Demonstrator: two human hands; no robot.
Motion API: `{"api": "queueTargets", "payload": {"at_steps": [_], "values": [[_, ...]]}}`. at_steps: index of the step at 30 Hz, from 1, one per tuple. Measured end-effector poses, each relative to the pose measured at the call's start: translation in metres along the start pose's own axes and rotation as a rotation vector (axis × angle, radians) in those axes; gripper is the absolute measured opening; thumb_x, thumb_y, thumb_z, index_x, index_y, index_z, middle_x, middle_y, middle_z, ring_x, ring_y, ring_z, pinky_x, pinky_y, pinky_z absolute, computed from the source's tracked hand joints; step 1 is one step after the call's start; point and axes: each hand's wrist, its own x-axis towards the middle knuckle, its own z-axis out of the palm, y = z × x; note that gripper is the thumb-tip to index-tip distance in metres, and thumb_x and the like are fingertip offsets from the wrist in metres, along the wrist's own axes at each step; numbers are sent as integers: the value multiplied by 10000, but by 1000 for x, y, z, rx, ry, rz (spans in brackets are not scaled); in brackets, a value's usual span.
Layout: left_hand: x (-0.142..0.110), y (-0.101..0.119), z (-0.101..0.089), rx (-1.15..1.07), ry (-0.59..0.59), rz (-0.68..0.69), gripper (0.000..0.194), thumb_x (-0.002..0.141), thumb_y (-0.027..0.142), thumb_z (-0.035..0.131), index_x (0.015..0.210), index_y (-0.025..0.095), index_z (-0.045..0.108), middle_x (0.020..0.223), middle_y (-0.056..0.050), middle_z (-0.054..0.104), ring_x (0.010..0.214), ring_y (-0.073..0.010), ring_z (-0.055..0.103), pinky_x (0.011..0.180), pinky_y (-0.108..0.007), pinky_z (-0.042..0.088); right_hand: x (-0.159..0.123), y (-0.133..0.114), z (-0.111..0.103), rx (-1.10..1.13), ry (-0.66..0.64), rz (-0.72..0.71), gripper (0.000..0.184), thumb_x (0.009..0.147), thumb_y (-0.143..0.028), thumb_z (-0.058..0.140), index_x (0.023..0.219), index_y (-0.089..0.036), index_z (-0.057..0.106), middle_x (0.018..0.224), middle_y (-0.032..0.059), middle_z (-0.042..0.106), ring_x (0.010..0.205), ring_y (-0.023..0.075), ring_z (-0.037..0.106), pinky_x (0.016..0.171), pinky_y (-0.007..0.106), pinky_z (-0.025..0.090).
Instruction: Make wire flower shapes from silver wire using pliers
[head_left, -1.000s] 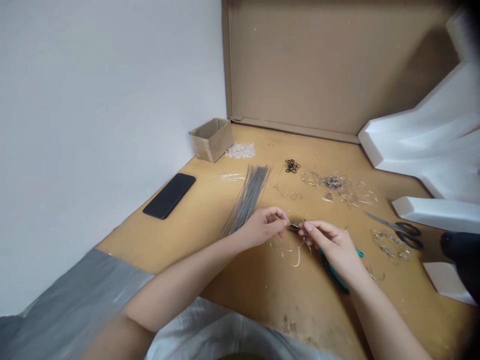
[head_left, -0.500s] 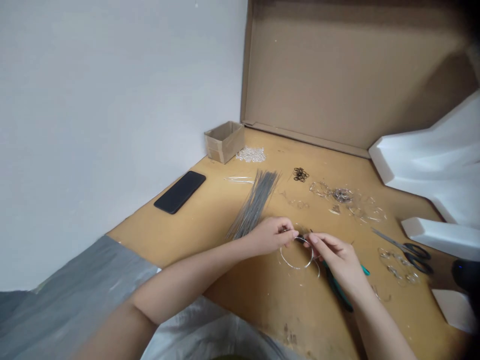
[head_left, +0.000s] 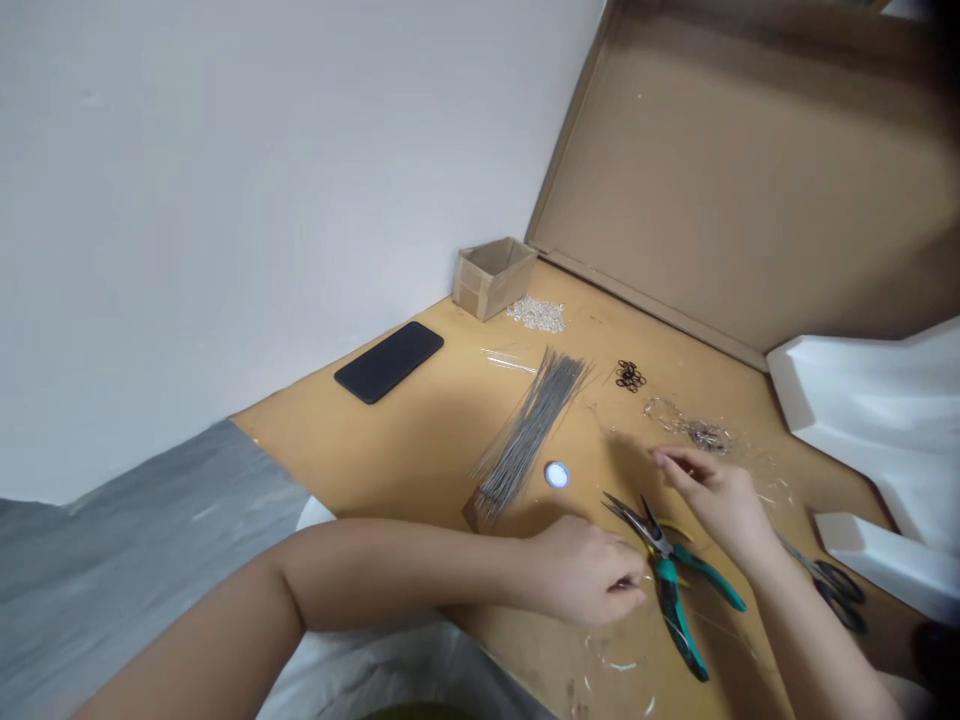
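My left hand (head_left: 592, 575) rests low on the brown tabletop (head_left: 420, 440) with its fingers pinched together beside the teal-handled pliers (head_left: 671, 580); whatever it pinches is too small to make out. The pliers lie flat with their jaws apart. My right hand (head_left: 709, 495) is farther back, fingers drawn together over a scatter of clear pieces and thin wire bits (head_left: 694, 430). A bundle of grey wires (head_left: 529, 430) lies just left of both hands.
A black phone (head_left: 388, 362), a small cardboard box (head_left: 493, 277), clear beads (head_left: 536, 313) and black rings (head_left: 630, 376) lie toward the back. Scissors (head_left: 832, 580) and white foam blocks (head_left: 862, 410) are on the right. A cardboard panel (head_left: 750, 180) stands behind. A small white round spot (head_left: 556, 474) sits by the wires.
The hands, which were together on a wire ring, have parted: the left drew back toward me, the right moved back and right. The ring no longer shows and the pliers lie uncovered. The view tilted.
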Motion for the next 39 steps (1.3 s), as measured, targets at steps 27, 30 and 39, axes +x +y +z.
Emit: {"api": "queueTargets", "payload": {"at_steps": [27, 30, 39], "values": [[16, -34, 0, 196, -168, -74, 291, 807, 346, 445, 787, 150, 659, 730, -107, 681, 675, -216, 641, 504, -274, 441, 155, -144, 138, -923, -438, -678, 336, 867, -315, 540, 1157, -145, 535, 1160, 100, 559, 968, 201, 580, 806, 401, 492], [15, -32, -2, 204, -180, -80, 304, 813, 349, 432, 810, 150, 662, 753, -104, 686, 700, -222, 646, 486, -271, 428, 156, -145, 137, -935, -438, -683, 335, 868, -315, 540, 1157, -146, 534, 1159, 98, 560, 967, 201, 581, 805, 402, 492], [16, -34, 1, 196, -186, -84, 308, 808, 361, 433, 818, 151, 658, 742, -106, 683, 671, -229, 645, 471, -276, 418, 157, -145, 129, -798, -360, -637, 225, 861, -226, 487, 970, -106, 643, 964, 165, 658, 947, 259, 606, 808, 359, 445]]}}
